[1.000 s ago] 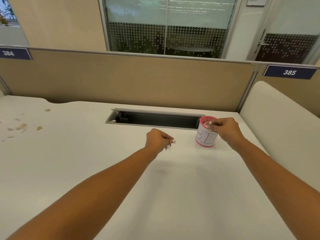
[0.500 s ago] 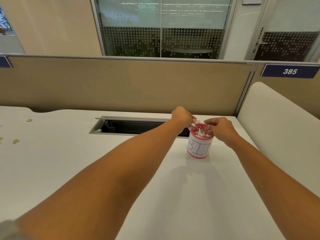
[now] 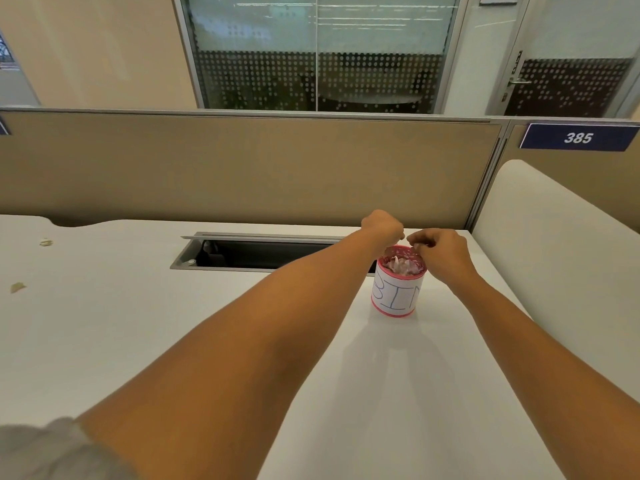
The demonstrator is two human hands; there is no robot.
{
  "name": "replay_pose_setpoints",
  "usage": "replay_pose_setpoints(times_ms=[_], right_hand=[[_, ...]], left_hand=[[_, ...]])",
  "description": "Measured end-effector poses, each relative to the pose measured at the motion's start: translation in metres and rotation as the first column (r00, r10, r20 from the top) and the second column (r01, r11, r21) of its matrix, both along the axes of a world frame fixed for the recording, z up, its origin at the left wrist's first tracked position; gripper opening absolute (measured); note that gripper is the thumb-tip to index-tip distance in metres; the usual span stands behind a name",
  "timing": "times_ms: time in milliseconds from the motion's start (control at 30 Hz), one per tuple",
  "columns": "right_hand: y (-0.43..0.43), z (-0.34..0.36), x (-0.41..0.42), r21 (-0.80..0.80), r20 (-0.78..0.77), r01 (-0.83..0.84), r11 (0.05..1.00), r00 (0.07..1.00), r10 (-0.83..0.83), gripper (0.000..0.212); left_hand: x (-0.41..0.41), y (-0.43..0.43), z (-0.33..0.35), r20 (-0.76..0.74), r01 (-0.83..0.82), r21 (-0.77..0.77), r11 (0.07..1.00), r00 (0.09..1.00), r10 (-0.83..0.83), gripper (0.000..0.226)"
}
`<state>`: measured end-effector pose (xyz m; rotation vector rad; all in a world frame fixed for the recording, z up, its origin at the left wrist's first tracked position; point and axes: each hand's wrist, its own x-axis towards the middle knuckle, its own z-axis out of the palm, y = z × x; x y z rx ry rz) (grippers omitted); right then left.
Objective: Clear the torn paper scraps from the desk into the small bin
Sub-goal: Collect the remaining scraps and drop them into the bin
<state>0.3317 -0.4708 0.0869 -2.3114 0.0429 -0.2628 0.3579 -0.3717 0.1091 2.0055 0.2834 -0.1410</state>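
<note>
- My left hand hangs over the far left edge of the small bin. Its fingers are curled in under the knuckles, and I cannot tell whether a scrap is between them.
- My right hand is at the bin's right rim, just beside my left hand but not touching it. Its fingertips are drawn together just above the rim. I cannot tell whether they pinch anything or touch the rim.
- The bin stands upright on the white desk, towards the far right, just in front of the open cable tray. It is a small round pot with a pink rim and base and a white label with blue hand-drawn letters.
- Torn paper scraps are heaped inside the bin, nearly up to the rim.
- Two loose scraps lie on the desk far to my left, well apart from the bin: one near the left edge and another further back.
- Both my forearms are bare, and a grey sleeve shows at the bottom left corner.
- A tan partition runs along the back of the desk, with a blue plate reading 385 at its right end.
- A white curved panel borders the desk on the right.
</note>
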Motion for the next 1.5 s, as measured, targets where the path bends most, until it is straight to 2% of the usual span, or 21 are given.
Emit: replay_pose_setpoints(times_ms=[67, 133, 233, 300, 367, 433, 533, 633, 733, 833, 967, 1133, 1333, 1500], right_hand=[[0.002, 0.002, 0.001, -0.076, -0.039, -0.023, 0.997, 0.999, 0.020, 0.025], [0.005, 0.003, 0.004, -0.201, -0.148, -0.093, 0.975, 0.987, 0.063, 0.025], [0.013, 0.000, 0.009, -0.402, -0.293, -0.180, 0.898, 0.954, 0.060, 0.033], [0.019, -0.004, 0.012, -0.486, -0.305, -0.193, 0.852, 0.951, 0.041, 0.037], [0.023, -0.007, 0.014, -0.525, -0.302, -0.200, 0.827, 0.953, 0.039, 0.037], [0.025, -0.008, 0.015, -0.541, -0.287, -0.189, 0.820, 0.957, 0.032, 0.035], [0.025, -0.007, 0.012, -0.507, -0.249, -0.146, 0.850, 0.968, 0.018, 0.033], [0.025, -0.006, 0.000, -0.388, -0.137, -0.076, 0.919, 0.990, 0.024, 0.025], [0.034, -0.009, -0.024, -0.253, 0.037, -0.006, 0.968, 0.999, 0.015, 0.024], [0.058, -0.014, -0.055, -0.123, 0.106, -0.060, 0.991, 0.992, 0.073, 0.022], [0.114, -0.029, -0.098, -0.067, 0.033, -0.225, 0.972, 0.973, 0.228, 0.025], [0.201, -0.056, -0.147, -0.055, -0.072, -0.410, 0.910, 0.911, 0.406, 0.024], [0.310, -0.077, -0.195, -0.049, -0.198, -0.581, 0.812, 0.803, 0.563, 0.027], [0.406, -0.084, -0.231, -0.059, -0.228, -0.697, 0.715, 0.707, 0.670, 0.024]], left_hand=[[0.000, 0.004, -0.002, 0.043, -0.017, 0.005, 1.000, 0.999, 0.017, 0.031], [0.000, 0.010, -0.007, 0.073, -0.043, 0.019, 0.999, 0.996, 0.042, 0.029], [0.000, 0.016, -0.017, 0.092, -0.071, 0.028, 0.997, 0.993, 0.068, 0.020], [-0.001, 0.018, -0.021, 0.099, -0.083, 0.047, 0.995, 0.992, 0.078, 0.014], [-0.001, 0.020, -0.025, 0.106, -0.084, 0.053, 0.995, 0.991, 0.078, 0.024], [-0.006, 0.023, -0.024, 0.112, -0.087, 0.034, 0.996, 0.990, 0.082, 0.020], [-0.014, 0.030, -0.023, 0.131, -0.105, -0.015, 0.994, 0.986, 0.106, 0.013], [-0.033, 0.045, -0.028, 0.119, -0.108, -0.075, 0.991, 0.986, 0.117, 0.009], [-0.057, 0.066, -0.041, 0.077, -0.113, -0.121, 0.986, 0.989, 0.123, 0.019], [-0.087, 0.094, -0.060, 0.039, -0.142, -0.108, 0.984, 0.988, 0.147, 0.028], [-0.134, 0.144, -0.086, 0.026, -0.180, -0.022, 0.983, 0.983, 0.180, 0.028], [-0.190, 0.228, -0.098, 0.084, -0.284, 0.040, 0.958, 0.956, 0.280, 0.025], [-0.264, 0.354, -0.103, 0.116, -0.459, 0.074, 0.885, 0.886, 0.450, 0.022], [-0.332, 0.459, -0.109, 0.112, -0.595, 0.081, 0.799, 0.802, 0.586, 0.022]])
